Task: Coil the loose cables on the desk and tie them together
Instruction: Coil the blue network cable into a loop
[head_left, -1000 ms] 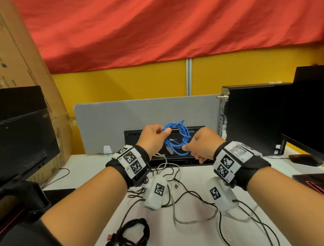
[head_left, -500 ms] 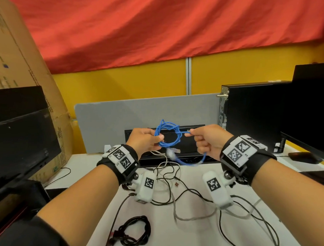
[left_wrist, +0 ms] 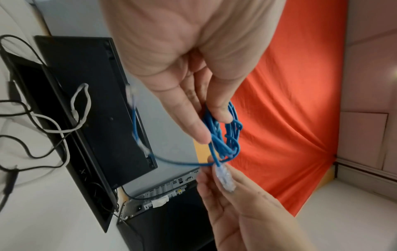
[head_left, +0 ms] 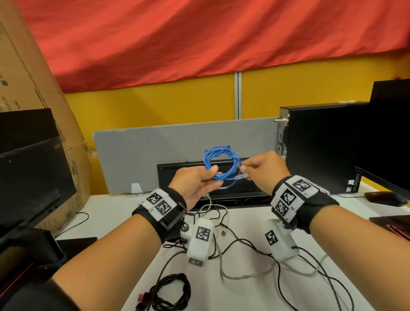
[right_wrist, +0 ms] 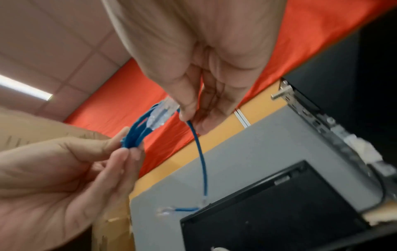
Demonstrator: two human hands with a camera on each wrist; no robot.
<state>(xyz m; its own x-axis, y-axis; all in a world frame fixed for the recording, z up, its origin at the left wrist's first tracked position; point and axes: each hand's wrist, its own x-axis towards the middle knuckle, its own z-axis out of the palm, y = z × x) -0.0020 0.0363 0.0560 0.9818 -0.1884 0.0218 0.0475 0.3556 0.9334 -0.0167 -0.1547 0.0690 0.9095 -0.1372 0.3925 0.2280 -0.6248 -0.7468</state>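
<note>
A blue network cable (head_left: 220,163), wound into a small round coil, hangs in the air above the back of the desk. My left hand (head_left: 214,176) pinches the coil's lower left between thumb and fingers (left_wrist: 199,129). At the coil's lower right, my right hand (head_left: 247,171) pinches the cable just behind its clear plug (right_wrist: 162,113). A short blue tail (right_wrist: 201,161) droops below the hands. Loose black and grey cables (head_left: 226,243) sprawl on the white desk (head_left: 241,302). A coiled black cable (head_left: 170,291) lies near the front left.
A black PC tower (head_left: 316,148) and a monitor (head_left: 398,132) stand on the right, with a mouse (head_left: 384,198) beside them. Another monitor (head_left: 24,177) and a cardboard box (head_left: 20,81) fill the left. A black keyboard (head_left: 224,192) and grey divider (head_left: 175,145) close the back.
The coil has turned to face me as a rounder ring. My right hand pulled the plug end out to the right, then brought it back to the coil's lower right.
</note>
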